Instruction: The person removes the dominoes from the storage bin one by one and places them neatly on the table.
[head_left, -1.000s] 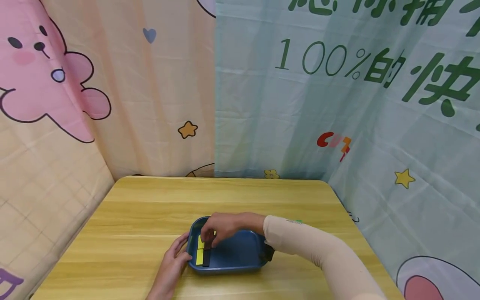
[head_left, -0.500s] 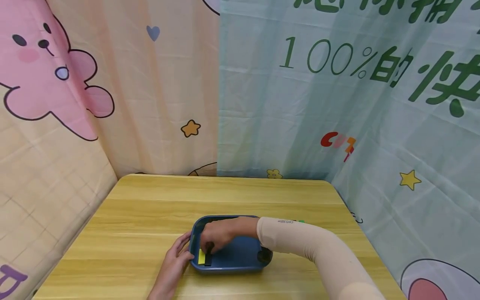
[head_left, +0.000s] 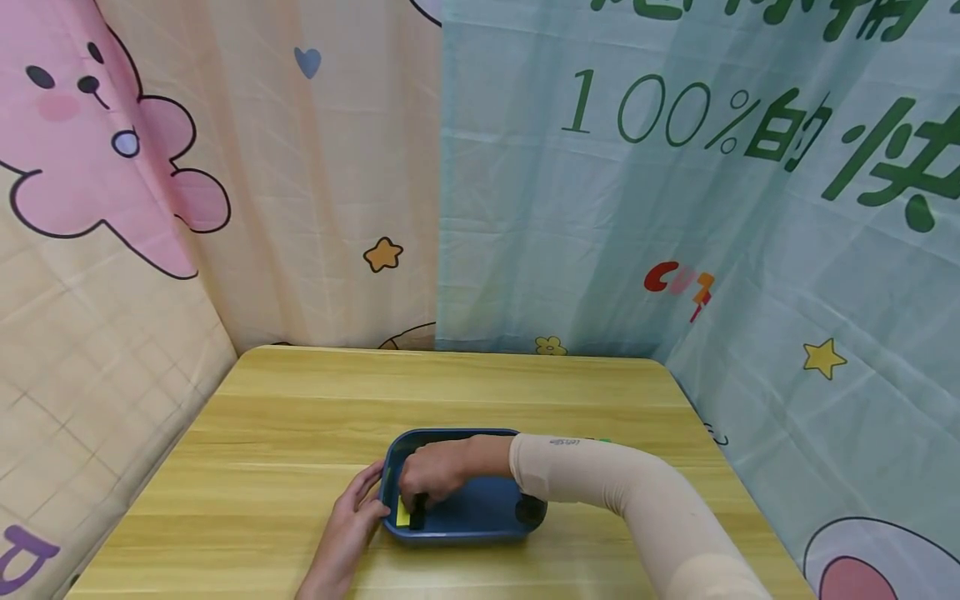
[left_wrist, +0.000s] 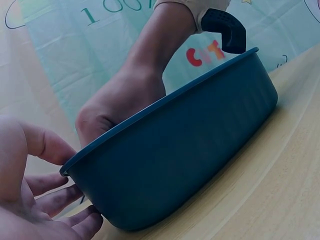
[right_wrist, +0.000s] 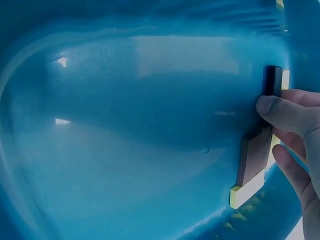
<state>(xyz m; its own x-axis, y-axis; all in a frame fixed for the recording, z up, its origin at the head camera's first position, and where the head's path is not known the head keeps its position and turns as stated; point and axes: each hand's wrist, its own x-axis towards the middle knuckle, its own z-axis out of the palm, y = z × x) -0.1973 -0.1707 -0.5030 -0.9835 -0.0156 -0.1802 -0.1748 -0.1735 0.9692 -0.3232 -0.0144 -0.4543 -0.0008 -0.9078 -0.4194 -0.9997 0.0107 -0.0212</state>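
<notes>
A blue plastic basin (head_left: pixel 480 537) stands on the wooden table. My left hand (head_left: pixel 351 525) rests against its left end, thumb at the rim and loosely bent fingers along the outer wall, as the left wrist view shows. My right hand (head_left: pixel 435 473) reaches inside at the left end. In the right wrist view its thumb (right_wrist: pixel 280 112) lies on an upper black block (right_wrist: pixel 272 80), with the fingers on the far side. Against that end wall sit a lower dark block (right_wrist: pixel 254 157) and a yellow block (right_wrist: pixel 247 192). The hand covers part of them.
A black wrist device (head_left: pixel 531 510) on the right sleeve hangs over the basin's right end. Something small and green (head_left: pixel 604 440) shows behind the right forearm. Printed curtains (head_left: pixel 525 208) enclose the table (head_left: pixel 300 392) at the back and sides.
My right hand has lowered into the basin and shifted slightly towards its near side, covering more of the yellow and black blocks. The left hand keeps its place at the basin's end.
</notes>
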